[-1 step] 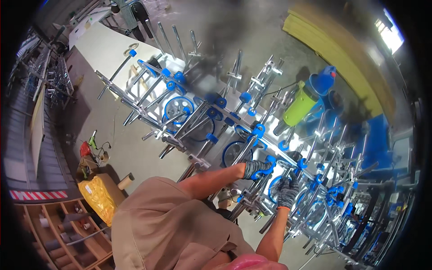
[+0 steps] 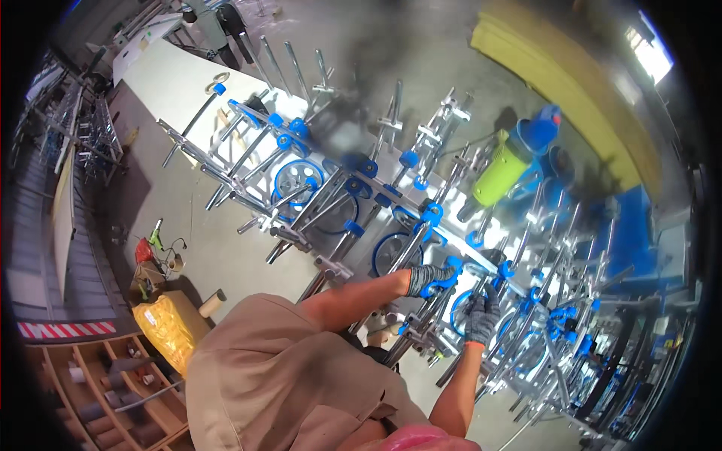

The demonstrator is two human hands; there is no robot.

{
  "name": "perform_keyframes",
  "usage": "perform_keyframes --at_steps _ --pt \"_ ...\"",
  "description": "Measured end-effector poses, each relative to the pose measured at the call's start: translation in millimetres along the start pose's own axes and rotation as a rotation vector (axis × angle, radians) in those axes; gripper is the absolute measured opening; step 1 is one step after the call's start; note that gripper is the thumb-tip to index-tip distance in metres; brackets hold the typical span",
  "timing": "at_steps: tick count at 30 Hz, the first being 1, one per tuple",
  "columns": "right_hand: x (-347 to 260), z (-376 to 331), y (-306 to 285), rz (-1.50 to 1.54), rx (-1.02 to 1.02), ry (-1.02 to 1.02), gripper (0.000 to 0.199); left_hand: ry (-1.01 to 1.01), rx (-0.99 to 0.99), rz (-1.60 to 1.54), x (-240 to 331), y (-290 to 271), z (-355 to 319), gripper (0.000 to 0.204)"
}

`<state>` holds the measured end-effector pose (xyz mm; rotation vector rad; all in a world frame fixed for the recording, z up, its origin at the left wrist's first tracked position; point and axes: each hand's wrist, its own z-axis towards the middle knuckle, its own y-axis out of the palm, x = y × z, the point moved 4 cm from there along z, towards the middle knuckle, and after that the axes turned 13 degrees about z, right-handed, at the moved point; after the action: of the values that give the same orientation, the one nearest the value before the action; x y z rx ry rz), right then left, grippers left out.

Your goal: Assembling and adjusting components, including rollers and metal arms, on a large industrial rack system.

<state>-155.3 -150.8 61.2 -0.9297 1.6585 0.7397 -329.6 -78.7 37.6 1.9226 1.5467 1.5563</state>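
Observation:
My left hand [image 2: 427,281], in a grey knitted glove, is closed around a blue plastic fitting [image 2: 445,284] on the metal tube frame [image 2: 406,259]. Just to its right, my right hand [image 2: 481,317] wears the same kind of glove. Its fingers are bent together at a frame tube beside a blue-rimmed wheel [image 2: 460,312]; what they hold, if anything, is hidden. Another blue-rimmed wheel [image 2: 391,254] sits left of my hands. Chrome tubes with blue joints surround both hands.
Many tube frames cover the long white table [image 2: 169,79]. A green and blue machine [image 2: 500,177] stands beyond my hands. At the lower left are a yellow wrapped package [image 2: 167,323] and a wooden compartment box [image 2: 98,368]. A person [image 2: 210,30] stands far off.
The whole view has shifted very slightly. Both hands stay at the same parts of the frame.

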Motion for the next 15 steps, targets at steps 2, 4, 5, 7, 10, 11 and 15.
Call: perform_keyframes --at_steps 2,4,5,7,10,11,15 --pt "-19 -4 16 -0.265 -0.031 -0.014 0.034 -0.079 -0.03 -0.264 -11 -10 17 0.025" --pt "17 17 6 -0.274 -0.028 -0.184 0.036 0.132 0.005 -0.052 -1 -23 25 0.032" --pt "-3 11 28 -0.476 -0.112 -0.382 0.03 0.008 -0.224 -0.366 -4 -36 28 0.032" --pt "9 12 34 -0.372 -0.114 -0.173 0.021 -0.031 0.089 0.055 -16 -61 47 0.026" --pt "-13 1 40 -0.668 -0.076 -0.396 0.02 0.088 0.027 0.014 21 3 7 0.041" --pt "-6 5 41 -0.649 -0.105 -0.353 0.019 0.065 0.015 0.016 22 7 6 0.041" --pt "-9 3 40 -0.603 -0.069 -0.339 0.016 0.098 -0.018 0.196 23 14 7 0.041"
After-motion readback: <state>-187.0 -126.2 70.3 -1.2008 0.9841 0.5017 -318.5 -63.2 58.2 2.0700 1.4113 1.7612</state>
